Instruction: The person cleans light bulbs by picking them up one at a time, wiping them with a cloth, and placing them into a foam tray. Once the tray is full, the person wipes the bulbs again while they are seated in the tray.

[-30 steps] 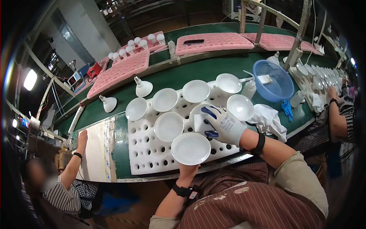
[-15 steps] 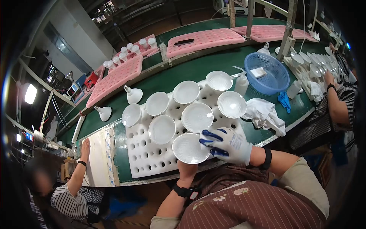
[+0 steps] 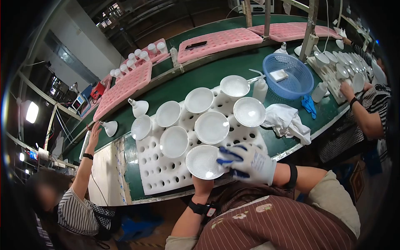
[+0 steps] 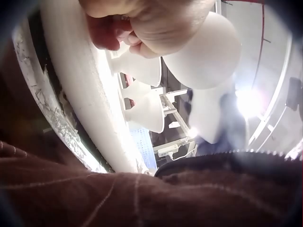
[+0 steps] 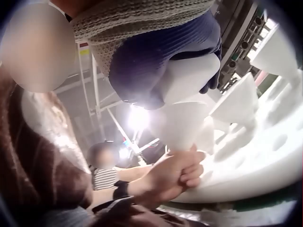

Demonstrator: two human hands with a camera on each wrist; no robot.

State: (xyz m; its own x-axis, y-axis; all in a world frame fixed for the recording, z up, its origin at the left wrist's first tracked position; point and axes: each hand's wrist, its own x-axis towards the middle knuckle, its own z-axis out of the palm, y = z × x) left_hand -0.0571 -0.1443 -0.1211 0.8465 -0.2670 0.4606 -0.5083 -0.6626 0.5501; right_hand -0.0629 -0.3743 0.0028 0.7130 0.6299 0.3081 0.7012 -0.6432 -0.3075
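Observation:
My bare left hand [image 3: 203,186] grips a white reflector bulb [image 3: 203,161] from below, its round textured face turned up. My right hand [image 3: 252,164], in a white glove with blue coated fingers, is at the right edge of that face. In the right wrist view the glove curls round a white block-shaped pad [image 5: 195,78], just over the bulb. Several more reflector bulbs, such as the middle one [image 3: 211,127], stand face up in a white foam tray [image 3: 143,180] with rows of holes.
Right of the tray lie a white cloth [image 3: 287,121], a squeeze bottle [image 3: 260,90] and a blue basket [image 3: 306,85]. Two loose bulbs, one of them upright [image 3: 140,108], stand behind left. Pink foam trays [image 3: 221,43] line the back. People work at both sides.
My right hand has moved with the pad from a bulb in the tray, toward me, onto the held bulb's edge. The person at left has reached forward to a loose bulb.

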